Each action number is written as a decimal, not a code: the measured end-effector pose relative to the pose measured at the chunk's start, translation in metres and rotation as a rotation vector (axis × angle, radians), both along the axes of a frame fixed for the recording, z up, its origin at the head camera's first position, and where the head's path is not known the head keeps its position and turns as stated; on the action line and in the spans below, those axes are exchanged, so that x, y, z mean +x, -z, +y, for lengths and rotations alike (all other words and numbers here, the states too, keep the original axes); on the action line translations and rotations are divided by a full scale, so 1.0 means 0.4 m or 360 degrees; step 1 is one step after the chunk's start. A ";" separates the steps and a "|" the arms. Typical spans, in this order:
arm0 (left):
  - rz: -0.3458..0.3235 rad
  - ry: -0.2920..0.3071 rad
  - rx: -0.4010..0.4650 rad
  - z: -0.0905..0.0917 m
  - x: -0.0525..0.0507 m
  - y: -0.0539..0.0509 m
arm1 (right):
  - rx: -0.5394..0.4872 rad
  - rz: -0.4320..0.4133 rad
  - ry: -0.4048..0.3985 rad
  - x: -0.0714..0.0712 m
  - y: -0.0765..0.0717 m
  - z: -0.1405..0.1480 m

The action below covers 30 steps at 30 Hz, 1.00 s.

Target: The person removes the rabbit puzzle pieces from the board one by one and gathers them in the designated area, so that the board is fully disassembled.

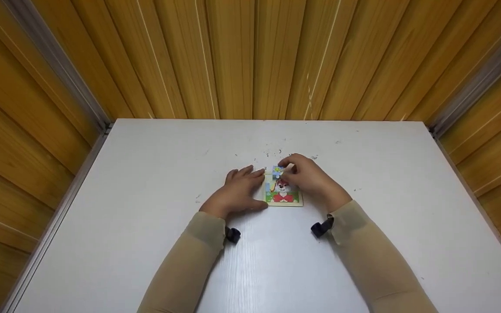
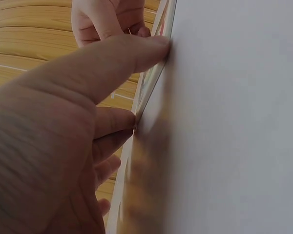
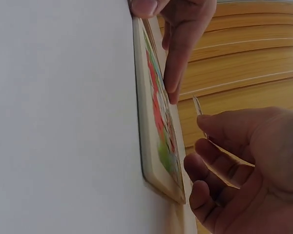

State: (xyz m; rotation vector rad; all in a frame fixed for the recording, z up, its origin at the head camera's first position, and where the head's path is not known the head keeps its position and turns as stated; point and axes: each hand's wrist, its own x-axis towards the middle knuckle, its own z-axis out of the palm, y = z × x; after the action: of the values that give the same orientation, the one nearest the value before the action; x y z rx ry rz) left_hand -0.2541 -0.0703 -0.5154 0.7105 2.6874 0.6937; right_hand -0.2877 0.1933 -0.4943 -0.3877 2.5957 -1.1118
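Note:
A small wooden jigsaw puzzle board [image 1: 286, 205] lies on the table, its picture a cartoon animal in red over green. Between its thumb and forefinger, my right hand [image 1: 313, 176] pinches a blue puzzle piece [image 1: 277, 170] with a yellow mark. The right wrist view shows this piece [image 3: 199, 109] edge-on, raised above the board. My left hand [image 1: 239, 191] touches the board's left side with fairly straight fingers, its thumb at the near left corner. In the left wrist view the thumb [image 2: 117, 58] lies against the board's edge. The right fingers hide part of the picture.
The white table [image 1: 146, 174] has small dark marks beyond the board. Yellow wood-look panels [image 1: 233, 61] stand behind it and at both sides. A small black camera [image 1: 233, 235] is on the left wrist, another [image 1: 320, 228] on the right.

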 end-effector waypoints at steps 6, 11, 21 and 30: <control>0.0014 -0.0018 -0.0017 0.005 -0.004 -0.004 | 0.0040 0.0101 0.0080 -0.016 -0.016 0.067; 0.0021 -0.0015 -0.0005 0.009 -0.004 -0.005 | 0.0067 0.0138 0.0174 -0.034 -0.016 0.128; 0.0008 -0.0020 0.0006 0.008 -0.006 -0.003 | 0.0105 0.0086 0.0343 -0.051 -0.002 0.212; -0.0020 -0.0028 0.0021 0.011 -0.006 -0.001 | 0.0142 0.0075 0.0353 -0.060 0.021 0.235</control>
State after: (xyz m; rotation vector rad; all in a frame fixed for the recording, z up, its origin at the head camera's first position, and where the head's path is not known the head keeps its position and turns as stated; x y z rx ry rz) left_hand -0.2566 -0.0658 -0.5150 0.6843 2.6834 0.7188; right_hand -0.3117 0.2871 -0.5025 -0.1087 2.7711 -1.0610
